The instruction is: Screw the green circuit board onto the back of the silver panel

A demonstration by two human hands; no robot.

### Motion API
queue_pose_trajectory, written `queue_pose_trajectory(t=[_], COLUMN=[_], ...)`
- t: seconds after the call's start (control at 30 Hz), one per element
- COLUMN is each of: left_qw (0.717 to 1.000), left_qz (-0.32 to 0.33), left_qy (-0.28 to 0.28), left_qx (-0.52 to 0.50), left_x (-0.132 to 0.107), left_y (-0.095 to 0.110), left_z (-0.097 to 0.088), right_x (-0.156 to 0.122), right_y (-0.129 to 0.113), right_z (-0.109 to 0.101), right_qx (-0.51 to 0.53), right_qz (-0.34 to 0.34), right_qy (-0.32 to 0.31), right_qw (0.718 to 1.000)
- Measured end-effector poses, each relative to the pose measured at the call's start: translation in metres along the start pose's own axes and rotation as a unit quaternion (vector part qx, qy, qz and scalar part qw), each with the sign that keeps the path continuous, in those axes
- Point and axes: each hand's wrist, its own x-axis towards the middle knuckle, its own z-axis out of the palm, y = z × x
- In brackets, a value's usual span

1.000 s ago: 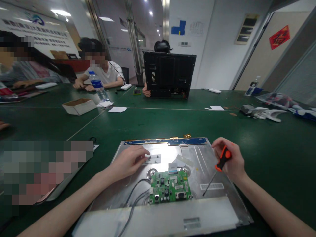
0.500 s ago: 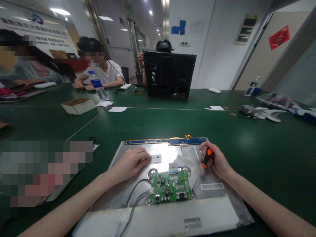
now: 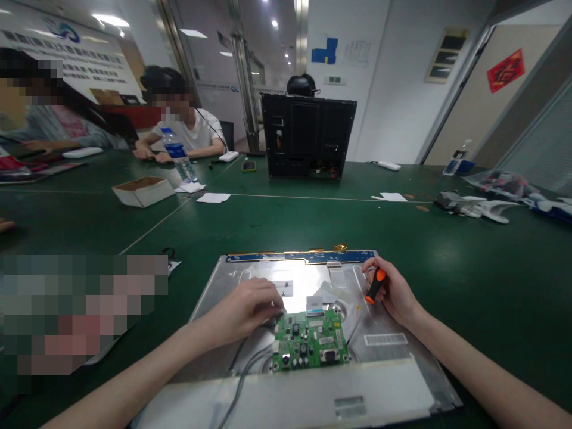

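A green circuit board lies on the metal back of a display panel. My left hand is at the board's top left corner, its fingertips pinched together; anything between them is too small to make out. My right hand is closed round a screwdriver with an orange and black handle, above the panel's right side. Small screws sit on a pale patch beyond my left fingers. Grey cables run from the board's left side, and a white flat ribbon cable joins its top edge.
A blue circuit strip runs along the panel's far edge. On the green table stand a white box, a water bottle and a black monitor casing. Two people sit at the left; another is behind the casing.
My left hand has moved right and nearer to me, from beside the small screws to the board's top left corner. My right hand stays put with the screwdriver.
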Motion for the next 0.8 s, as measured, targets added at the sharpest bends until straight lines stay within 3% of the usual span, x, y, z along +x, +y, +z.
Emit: queue_pose_trajectory(t=[0.8], left_qw=[0.998], left_qz=[0.046], left_qy=[0.0], left_qx=[-0.041], left_x=[-0.0021], left_y=[-0.0043], left_z=[0.0026], right_x=[-0.0004], right_y=[0.0001], right_z=[0.0031], right_qx=[0.001], right_qz=[0.001], right_qy=[0.013], right_qw=[1.0])
